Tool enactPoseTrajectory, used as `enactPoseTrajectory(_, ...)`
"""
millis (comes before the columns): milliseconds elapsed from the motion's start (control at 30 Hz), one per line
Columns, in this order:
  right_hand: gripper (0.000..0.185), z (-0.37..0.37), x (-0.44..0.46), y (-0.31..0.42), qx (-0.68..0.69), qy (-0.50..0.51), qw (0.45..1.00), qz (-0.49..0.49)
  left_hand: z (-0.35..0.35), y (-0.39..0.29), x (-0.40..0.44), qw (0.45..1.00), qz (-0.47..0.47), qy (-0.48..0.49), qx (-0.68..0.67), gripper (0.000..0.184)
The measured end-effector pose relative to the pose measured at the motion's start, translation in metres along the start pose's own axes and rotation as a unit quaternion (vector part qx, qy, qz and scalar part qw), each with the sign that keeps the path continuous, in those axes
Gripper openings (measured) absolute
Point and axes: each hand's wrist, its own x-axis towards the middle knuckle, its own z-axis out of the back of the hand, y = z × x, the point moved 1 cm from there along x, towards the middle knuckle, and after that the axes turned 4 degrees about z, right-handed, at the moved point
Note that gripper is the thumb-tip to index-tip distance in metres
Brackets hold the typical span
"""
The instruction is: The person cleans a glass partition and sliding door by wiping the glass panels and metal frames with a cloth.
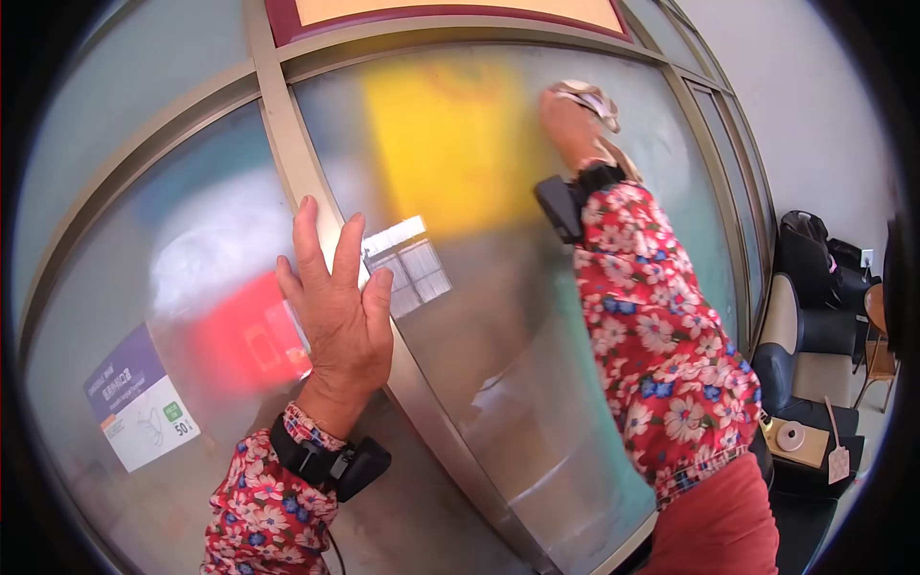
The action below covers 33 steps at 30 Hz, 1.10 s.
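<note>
My right hand [573, 134] is up at the top right of the frosted glass pane [623, 268], closed on a bunched pale cloth [592, 101]. A loose end of the cloth hangs down by my wrist. My left hand [340, 297] is spread out, fingers apart and with nothing in it, over the metal upright [321, 206] between two panes. Whether its palm touches the upright I cannot tell. Just right of its fingers, a small white-and-grey barred sheet [410, 266] shows at the glass.
Blurred yellow [450, 144] and red [251, 331] shapes show through the glass. A printed purple-and-white mask box panel [144, 398] is at lower left. On the right are dark armchairs [815, 331], a small tray [800, 441] with a pink round item, and a fly swatter [838, 460].
</note>
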Motion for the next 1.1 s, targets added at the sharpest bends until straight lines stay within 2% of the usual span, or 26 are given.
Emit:
enactPoseTrajectory(33, 0.042, 0.005, -0.004, 0.027, -0.003, 0.034, 0.999, -0.020, -0.001, 0.000, 0.000, 1.000, -0.003, 0.001, -0.001, 0.049)
enactPoseTrajectory(67, 0.045, -0.005, 0.000, 0.060, -0.052, 0.011, 0.996, 0.072, -0.001, -0.001, 0.000, 1.000, 0.002, 0.003, -0.008, 0.049)
enactPoseTrajectory(100, 0.040, 0.012, -0.014, 0.109, -0.009, -0.052, 0.993, 0.110, 0.000, -0.002, 0.000, 1.000, 0.008, 0.005, -0.014, 0.050)
enactPoseTrajectory(167, 0.034, 0.018, -0.029, 0.179, 0.073, -0.037, 0.966, 0.245, 0.003, -0.003, -0.001, 1.000, 0.016, 0.007, -0.021, 0.051)
enactPoseTrajectory(233, 0.031, 0.043, -0.064, 0.211, 0.216, -0.235, 0.873, 0.368, 0.003, -0.002, -0.002, 0.999, 0.021, 0.013, -0.028, 0.053)
enactPoseTrajectory(333, 0.029, 0.046, -0.057, 0.168, 0.253, -0.200, 0.878, 0.353, 0.003, -0.002, -0.002, 0.999, 0.012, 0.023, -0.029, 0.053)
enactPoseTrajectory(367, 0.032, 0.043, -0.044, 0.144, 0.242, -0.076, 0.939, 0.231, 0.004, -0.002, -0.004, 0.999, 0.016, 0.022, -0.027, 0.053)
enactPoseTrajectory(400, 0.035, 0.039, -0.021, 0.116, 0.222, 0.050, 0.969, 0.101, 0.003, -0.003, -0.004, 0.999, 0.018, 0.021, -0.024, 0.053)
enactPoseTrajectory(433, 0.037, 0.016, 0.004, 0.087, 0.216, 0.021, 0.967, 0.133, 0.002, -0.004, -0.002, 0.999, 0.020, 0.017, -0.020, 0.053)
enactPoseTrajectory(467, 0.037, 0.019, 0.012, 0.079, 0.144, 0.002, 0.962, 0.231, 0.002, -0.005, -0.002, 1.000, 0.021, 0.014, -0.015, 0.053)
enactPoseTrajectory(567, 0.034, 0.021, -0.004, 0.109, 0.044, -0.078, 0.989, 0.115, 0.002, -0.007, -0.001, 0.999, 0.023, 0.010, -0.025, 0.052)
enactPoseTrajectory(600, 0.027, 0.027, -0.016, 0.119, 0.034, -0.095, 0.987, 0.128, 0.002, -0.006, -0.001, 0.999, 0.021, 0.011, -0.029, 0.053)
enactPoseTrajectory(700, 0.020, 0.043, -0.063, 0.129, 0.159, -0.121, 0.931, 0.305, -0.001, -0.003, 0.000, 0.999, 0.016, 0.005, -0.040, 0.054)
enactPoseTrajectory(767, 0.018, 0.035, -0.034, 0.121, 0.253, -0.140, 0.910, 0.296, 0.000, -0.002, -0.002, 0.999, 0.011, 0.007, -0.040, 0.054)
enactPoseTrajectory(833, 0.021, 0.031, 0.001, 0.120, 0.281, -0.045, 0.944, 0.168, -0.001, -0.001, -0.003, 0.999, 0.003, 0.003, -0.036, 0.054)
enactPoseTrajectory(933, 0.023, 0.041, -0.001, 0.134, 0.132, -0.076, 0.982, 0.111, 0.000, 0.001, -0.001, 0.999, 0.006, -0.003, -0.039, 0.054)
enactPoseTrajectory(1033, 0.018, 0.039, -0.032, 0.120, 0.140, -0.037, 0.977, 0.158, -0.001, -0.001, -0.001, 0.999, 0.007, -0.004, -0.040, 0.053)
enactPoseTrajectory(1100, 0.017, 0.046, -0.066, 0.107, 0.250, -0.063, 0.945, 0.202, -0.001, -0.001, -0.003, 0.999, 0.007, -0.007, -0.034, 0.053)
